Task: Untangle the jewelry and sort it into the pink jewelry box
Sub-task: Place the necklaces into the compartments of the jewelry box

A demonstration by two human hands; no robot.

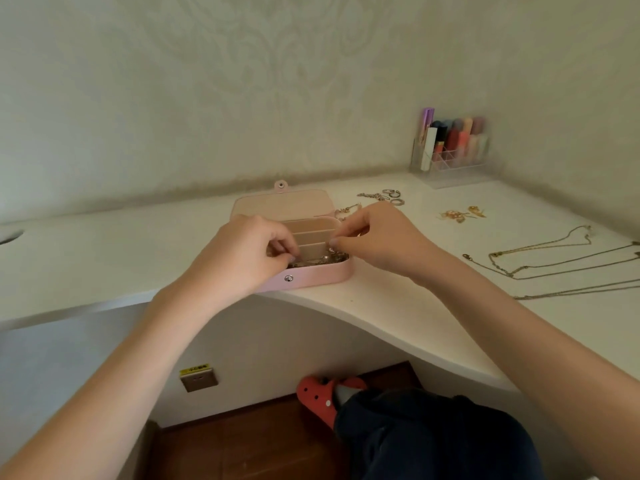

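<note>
Head view: open pink jewelry box [313, 276], silvery, perhaps tangled jewelry [320, 260] inside.

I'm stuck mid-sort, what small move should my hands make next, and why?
Probably lift the tangled jewelry slightly out of the pink jewelry box front compartment: the left hand and right hand both pinch at it there, and the walls leave little room for teasing strands apart.

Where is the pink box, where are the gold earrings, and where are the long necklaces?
pink jewelry box [313, 276]: head view, on its front wall.
gold earrings [453, 215]: head view, on the left cluster.
long necklaces [540, 249]: head view, on a chain of the spread group.
</note>
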